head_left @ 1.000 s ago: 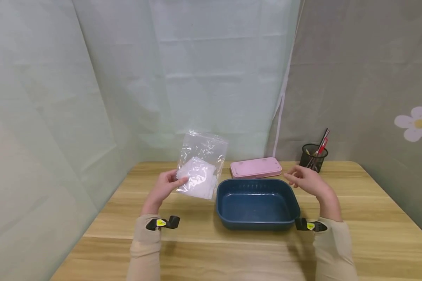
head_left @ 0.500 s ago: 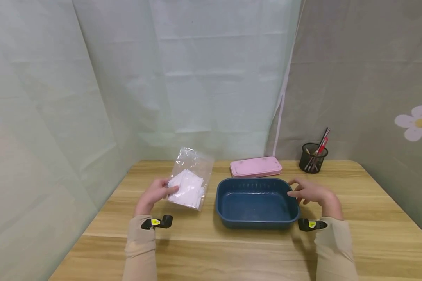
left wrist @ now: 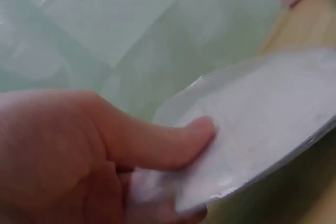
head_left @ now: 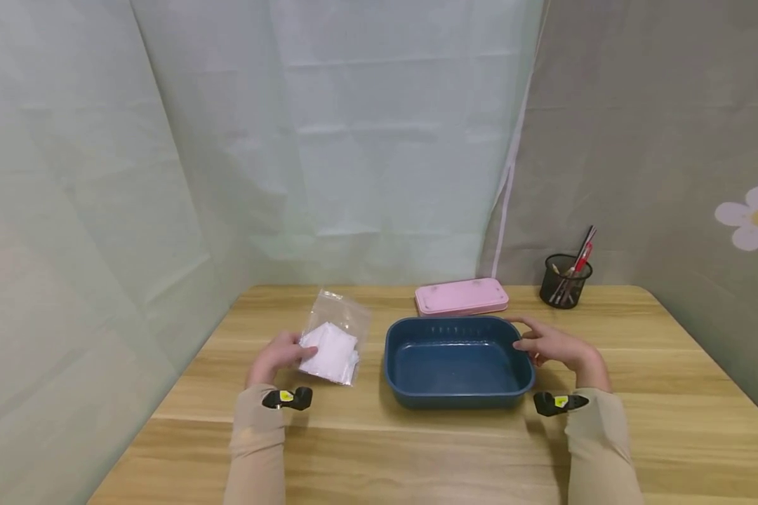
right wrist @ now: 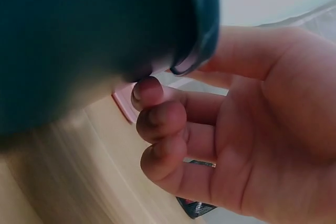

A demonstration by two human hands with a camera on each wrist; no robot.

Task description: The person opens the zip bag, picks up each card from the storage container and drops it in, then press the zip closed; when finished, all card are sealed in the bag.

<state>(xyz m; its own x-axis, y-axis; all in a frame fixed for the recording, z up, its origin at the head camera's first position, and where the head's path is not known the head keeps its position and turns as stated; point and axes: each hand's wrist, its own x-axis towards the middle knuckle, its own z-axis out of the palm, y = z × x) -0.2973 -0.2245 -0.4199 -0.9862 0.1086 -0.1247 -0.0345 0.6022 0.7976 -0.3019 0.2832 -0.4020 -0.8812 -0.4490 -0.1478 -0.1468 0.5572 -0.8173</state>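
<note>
My left hand (head_left: 278, 356) pinches a clear zip bag (head_left: 346, 315) by its left edge, the thumb lying across its front. Inside the bag is a stack of folded white pieces (head_left: 333, 352), soft-looking, like tissue or cloth. The left wrist view has the thumb (left wrist: 184, 142) pressed flat on the plastic, with fingers behind. A dark blue rectangular basin (head_left: 457, 401) stands right of the bag. At its right rim my right hand (head_left: 559, 349) grips, thumb on the inner side. In the right wrist view, the fingers (right wrist: 163, 119) curl under the basin's lip outside the wall (right wrist: 105, 40).
Behind the basin lies a pink pencil case (head_left: 461, 297). A black mesh pen holder (head_left: 565, 284) with several pens stands at the back right of the wooden table (head_left: 404, 463). Pale cloth curtains (head_left: 379, 154) hang close behind the table's far edge.
My left hand has lowered the bag toward the table and leftward. The right hand has come down from beside the pencil case onto the basin's right rim, and the basin has shifted slightly left.
</note>
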